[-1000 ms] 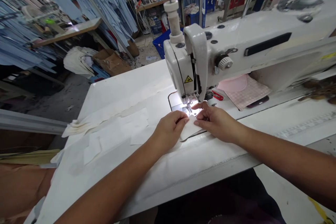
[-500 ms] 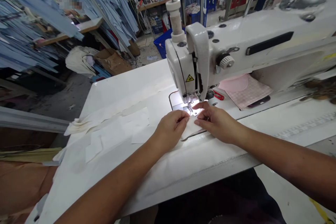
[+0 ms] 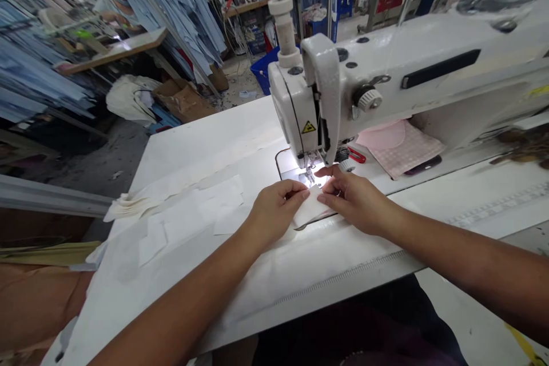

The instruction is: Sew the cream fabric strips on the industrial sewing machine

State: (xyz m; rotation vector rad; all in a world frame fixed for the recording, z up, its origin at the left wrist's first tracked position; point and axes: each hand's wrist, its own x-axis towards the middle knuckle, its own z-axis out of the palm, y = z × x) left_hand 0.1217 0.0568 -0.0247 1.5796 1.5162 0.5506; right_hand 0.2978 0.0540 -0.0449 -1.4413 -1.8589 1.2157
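A small white fabric piece (image 3: 307,210) lies on the sewing table under the needle of a white sewing machine (image 3: 386,86). My left hand (image 3: 274,211) has its fingers curled and pinches the left edge of the piece. My right hand (image 3: 354,197) pinches its right edge, thumb and fingers pressed together just in front of the lit presser foot (image 3: 309,174).
Several white fabric pieces (image 3: 189,211) lie flat on the white table (image 3: 206,143) to the left, with a stack at its left edge. A pink checked cloth (image 3: 398,146) and red-handled snips (image 3: 355,155) sit behind the machine. Blue garments hang at the back left.
Both hands stay on the fabric piece at the needle. The view has shifted only slightly.
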